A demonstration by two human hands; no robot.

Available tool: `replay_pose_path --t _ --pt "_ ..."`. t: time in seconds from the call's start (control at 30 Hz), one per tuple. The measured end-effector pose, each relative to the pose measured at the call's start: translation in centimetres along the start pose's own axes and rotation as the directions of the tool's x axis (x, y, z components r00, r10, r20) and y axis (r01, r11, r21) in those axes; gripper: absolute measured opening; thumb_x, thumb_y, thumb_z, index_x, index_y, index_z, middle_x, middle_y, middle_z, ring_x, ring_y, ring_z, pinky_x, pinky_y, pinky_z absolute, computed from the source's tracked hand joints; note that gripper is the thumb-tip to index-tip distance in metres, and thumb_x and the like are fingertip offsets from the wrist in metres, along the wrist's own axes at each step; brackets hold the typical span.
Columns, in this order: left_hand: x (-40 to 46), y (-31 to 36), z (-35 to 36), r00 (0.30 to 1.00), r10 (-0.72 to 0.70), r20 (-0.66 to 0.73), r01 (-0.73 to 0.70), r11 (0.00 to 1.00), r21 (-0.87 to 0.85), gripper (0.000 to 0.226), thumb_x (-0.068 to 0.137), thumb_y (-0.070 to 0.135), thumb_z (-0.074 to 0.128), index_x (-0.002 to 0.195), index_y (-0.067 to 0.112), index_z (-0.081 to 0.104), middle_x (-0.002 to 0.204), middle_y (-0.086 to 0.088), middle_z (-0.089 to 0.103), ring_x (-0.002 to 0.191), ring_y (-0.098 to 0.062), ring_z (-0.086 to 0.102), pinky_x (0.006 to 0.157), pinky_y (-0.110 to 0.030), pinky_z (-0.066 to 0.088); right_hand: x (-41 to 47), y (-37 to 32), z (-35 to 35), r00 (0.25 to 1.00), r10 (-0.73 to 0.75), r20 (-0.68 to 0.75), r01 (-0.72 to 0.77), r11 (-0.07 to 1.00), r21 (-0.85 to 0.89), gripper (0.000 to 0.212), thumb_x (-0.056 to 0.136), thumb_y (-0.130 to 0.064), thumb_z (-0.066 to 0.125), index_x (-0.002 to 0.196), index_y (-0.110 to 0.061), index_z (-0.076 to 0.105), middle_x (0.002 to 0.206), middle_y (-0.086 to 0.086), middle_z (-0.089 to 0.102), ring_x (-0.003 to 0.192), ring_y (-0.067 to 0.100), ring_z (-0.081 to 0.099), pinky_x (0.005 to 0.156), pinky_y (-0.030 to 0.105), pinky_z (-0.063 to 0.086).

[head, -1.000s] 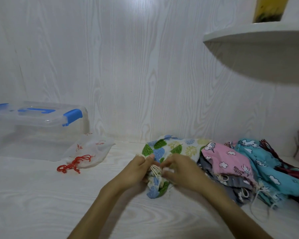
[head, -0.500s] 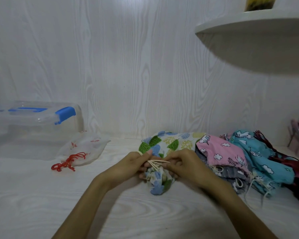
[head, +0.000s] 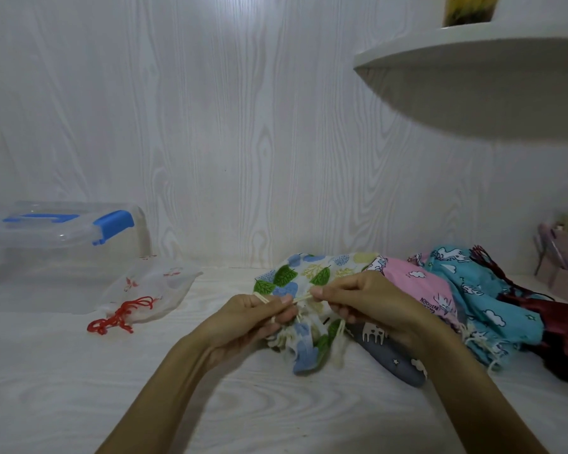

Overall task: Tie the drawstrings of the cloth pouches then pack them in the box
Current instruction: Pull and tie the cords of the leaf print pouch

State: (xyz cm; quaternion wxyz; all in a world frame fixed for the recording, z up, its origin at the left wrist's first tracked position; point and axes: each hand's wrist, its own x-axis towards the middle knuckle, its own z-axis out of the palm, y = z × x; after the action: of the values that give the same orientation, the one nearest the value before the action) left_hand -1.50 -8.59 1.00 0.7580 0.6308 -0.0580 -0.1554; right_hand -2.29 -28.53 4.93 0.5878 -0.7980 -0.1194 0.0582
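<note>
A leaf-print cloth pouch lies at the middle of the white table, its gathered mouth toward me. My left hand and my right hand each pinch its cream drawstring, stretched short between them above the mouth. A loose cord end hangs down below my right hand. A sheer white pouch with a knotted red drawstring lies to the left, in front of the clear plastic box, whose lid with blue clips is on.
A pile of pouches sits to the right: pink, turquoise, grey and dark red. A white curved shelf juts out overhead at the upper right. A pink holder stands at the far right edge.
My hands have drawn slightly apart, pulling the cream cord taut between them. The pouch's gathered mouth has spread a little below them. The view has shifted a little.
</note>
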Motion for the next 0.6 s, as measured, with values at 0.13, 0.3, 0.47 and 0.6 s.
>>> replay_pose_path --t 0.13,0.3,0.47,0.6 --pt "0.2 0.2 -0.4 0.993 0.044 -0.11 -0.059 0.988 -0.139 0.01 0.072 0.005 0.068 0.079 0.007 0.075 0.071 -0.007 0.073 0.057 -0.005 0.068 0.051 -0.01 0.052 -0.8 -0.5 0.7 0.975 -0.112 0.194 0.138 0.983 -0.125 0.018 0.079 -0.028 0.071 0.087 -0.013 0.077 0.081 -0.002 0.074 0.074 0.005 0.067 0.068 0.011 0.049" --pt "-0.3 0.5 -0.9 0.987 0.131 -0.091 -0.131 0.991 0.011 0.025 0.055 0.011 0.076 0.08 0.013 0.077 0.083 -0.007 0.076 0.071 -0.01 0.071 0.065 -0.016 0.057 0.3 0.8 1.7 0.983 -0.182 -0.011 0.172 0.948 -0.269 0.017 0.087 -0.036 0.061 0.084 -0.022 0.07 0.081 -0.007 0.071 0.07 -0.003 0.062 0.072 0.015 0.049" --pt "-0.8 0.8 -0.8 0.97 0.238 -0.042 -0.222 0.946 0.235 0.028 0.054 0.011 0.081 0.082 0.013 0.078 0.086 -0.014 0.075 0.078 -0.02 0.072 0.075 -0.03 0.057 0.8 2.2 2.8 0.971 -0.197 0.133 0.223 0.949 -0.222 0.013 0.087 -0.021 0.065 0.1 -0.019 0.066 0.098 0.008 0.068 0.08 0.009 0.06 0.073 0.019 0.048" --pt "-1.0 1.0 -0.6 0.964 0.267 -0.001 -0.25 0.902 0.353 0.023 0.066 -0.008 0.078 0.086 0.005 0.076 0.084 -0.016 0.075 0.077 -0.022 0.073 0.074 -0.032 0.06 1.4 3.3 3.7 0.97 -0.237 0.048 0.241 0.964 -0.112 0.02 0.072 -0.022 0.073 0.088 -0.01 0.068 0.087 0.016 0.067 0.076 0.014 0.06 0.072 0.029 0.05"
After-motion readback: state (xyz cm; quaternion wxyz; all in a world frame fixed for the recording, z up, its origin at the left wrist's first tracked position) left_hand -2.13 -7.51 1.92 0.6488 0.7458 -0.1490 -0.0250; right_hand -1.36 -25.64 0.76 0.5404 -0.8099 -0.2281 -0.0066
